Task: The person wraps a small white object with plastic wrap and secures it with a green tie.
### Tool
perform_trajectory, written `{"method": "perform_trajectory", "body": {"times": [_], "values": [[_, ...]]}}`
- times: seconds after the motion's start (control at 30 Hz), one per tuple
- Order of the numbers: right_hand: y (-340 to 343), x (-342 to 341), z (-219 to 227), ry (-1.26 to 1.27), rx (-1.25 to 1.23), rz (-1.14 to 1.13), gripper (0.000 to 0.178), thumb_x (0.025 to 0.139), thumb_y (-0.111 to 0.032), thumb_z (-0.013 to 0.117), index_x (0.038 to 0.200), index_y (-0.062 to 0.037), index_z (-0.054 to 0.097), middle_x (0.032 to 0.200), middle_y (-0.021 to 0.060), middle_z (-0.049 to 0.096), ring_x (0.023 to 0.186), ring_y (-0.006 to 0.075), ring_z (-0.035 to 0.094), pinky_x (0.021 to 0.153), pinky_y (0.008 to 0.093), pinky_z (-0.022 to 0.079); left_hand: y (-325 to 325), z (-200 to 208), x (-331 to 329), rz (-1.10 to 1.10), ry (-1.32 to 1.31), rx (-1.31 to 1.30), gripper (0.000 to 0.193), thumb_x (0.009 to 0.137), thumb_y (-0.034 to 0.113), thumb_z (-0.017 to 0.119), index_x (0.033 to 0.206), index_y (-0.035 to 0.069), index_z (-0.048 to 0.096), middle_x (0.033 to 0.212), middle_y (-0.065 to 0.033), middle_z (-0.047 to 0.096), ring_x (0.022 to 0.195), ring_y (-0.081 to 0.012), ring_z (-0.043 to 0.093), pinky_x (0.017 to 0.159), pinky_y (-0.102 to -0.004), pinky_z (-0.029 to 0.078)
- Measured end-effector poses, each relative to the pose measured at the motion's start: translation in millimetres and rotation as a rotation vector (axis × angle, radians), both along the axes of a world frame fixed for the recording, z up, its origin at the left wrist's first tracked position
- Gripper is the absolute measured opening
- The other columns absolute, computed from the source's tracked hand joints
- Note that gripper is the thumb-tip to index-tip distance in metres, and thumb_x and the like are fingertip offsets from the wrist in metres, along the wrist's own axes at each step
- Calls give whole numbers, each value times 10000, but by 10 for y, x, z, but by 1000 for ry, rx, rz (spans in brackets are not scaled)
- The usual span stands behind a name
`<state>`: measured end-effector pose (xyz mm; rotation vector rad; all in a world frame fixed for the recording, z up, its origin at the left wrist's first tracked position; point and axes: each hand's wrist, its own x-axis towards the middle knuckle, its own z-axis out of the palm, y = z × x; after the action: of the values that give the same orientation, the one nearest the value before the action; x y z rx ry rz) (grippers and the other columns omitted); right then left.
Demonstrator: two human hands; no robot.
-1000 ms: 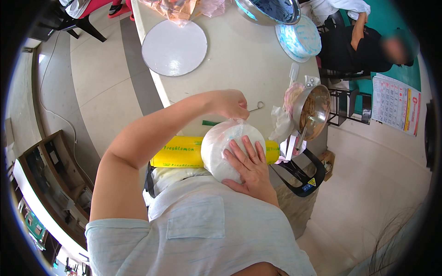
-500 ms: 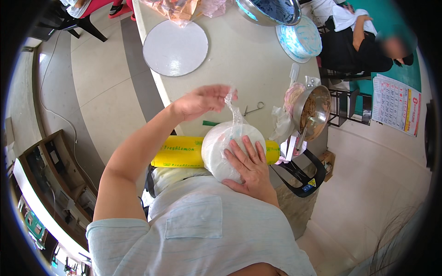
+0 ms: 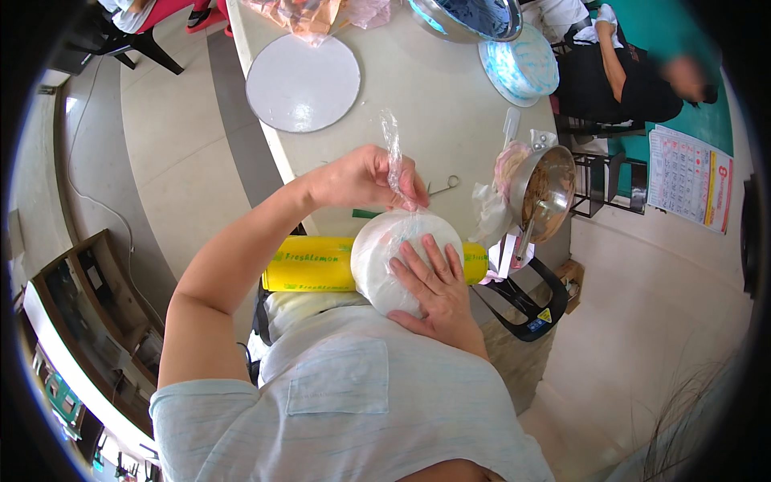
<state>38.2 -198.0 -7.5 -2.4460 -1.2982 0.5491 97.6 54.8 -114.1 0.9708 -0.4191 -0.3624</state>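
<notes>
My left hand point(image 3: 377, 178) is closed in a pinch around a twisted strip of clear plastic film point(image 3: 391, 140). The strip's loose end sticks up past the fingers. Just below, a white round disc-like thing point(image 3: 376, 251), seemingly covered in film, is held close to my body. My right hand point(image 3: 440, 283) lies flat on its face with fingers spread. Behind the disc, a long yellow box or roll with green print point(image 3: 309, 263) stretches sideways, its middle hidden. Scissors point(image 3: 446, 185) lie beyond my left fingers, partly covered by them.
On the table point(image 3: 321, 157) are a round grey-white board point(image 3: 303, 84), a bowl of blue icing point(image 3: 474, 20), a blue-white cake point(image 3: 526, 68) and a metal bowl with brown contents point(image 3: 554, 193). A green strip point(image 3: 365, 214) lies near the edge. A person in black point(image 3: 602, 80) sits beyond.
My left hand has come down toward the disc and pinched the film near its base, so the loose end now stands above the fingers. My right hand stays put. The seated person's arm has moved.
</notes>
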Motion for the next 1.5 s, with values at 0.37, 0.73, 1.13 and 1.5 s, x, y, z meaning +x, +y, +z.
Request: {"method": "perform_trajectory", "body": {"times": [0.37, 0.73, 1.13, 1.5], "values": [[-13, 38, 12, 14, -17, 4, 721, 815, -451, 754, 1451, -198, 529, 1578, 20, 401, 1494, 288, 288, 1184, 533, 226, -41, 349, -180, 280, -324, 550, 165, 840, 41, 743, 1002, 70, 758, 908, -95, 663, 813, -272, 671, 738, -371, 555], [-68, 59, 42, 51, 6, 7, 728, 793, -421, 786, 1449, -235, 532, 1566, -5, 418, 1485, 272, 301, 1173, 530, 256, -112, 409, -633, 551, -576, 602, 320, 680, -92, 755, 996, -44, 749, 871, -91, 660, 875, -256, 687, 689, -331, 585], [-138, -1, 26, 72, 38, -37, 665, 817, -387, 763, 1434, -266, 548, 1547, -41, 441, 1485, 257, 299, 1189, 512, 234, -353, 633, -917, 727, -796, 929, 445, 581, 26, 715, 1017, -56, 743, 890, -98, 653, 906, -266, 684, 708, -317, 606], [-253, -8, 17, 204, 50, -13, 632, 807, -296, 771, 1409, -281, 578, 1541, -36, 452, 1491, 294, 292, 1192, 536, 193, -495, 803, -1096, 753, -660, 982, 486, 619, 50, 691, 1095, -46, 717, 891, -97, 651, 887, -246, 680, 686, -324, 602]]}}
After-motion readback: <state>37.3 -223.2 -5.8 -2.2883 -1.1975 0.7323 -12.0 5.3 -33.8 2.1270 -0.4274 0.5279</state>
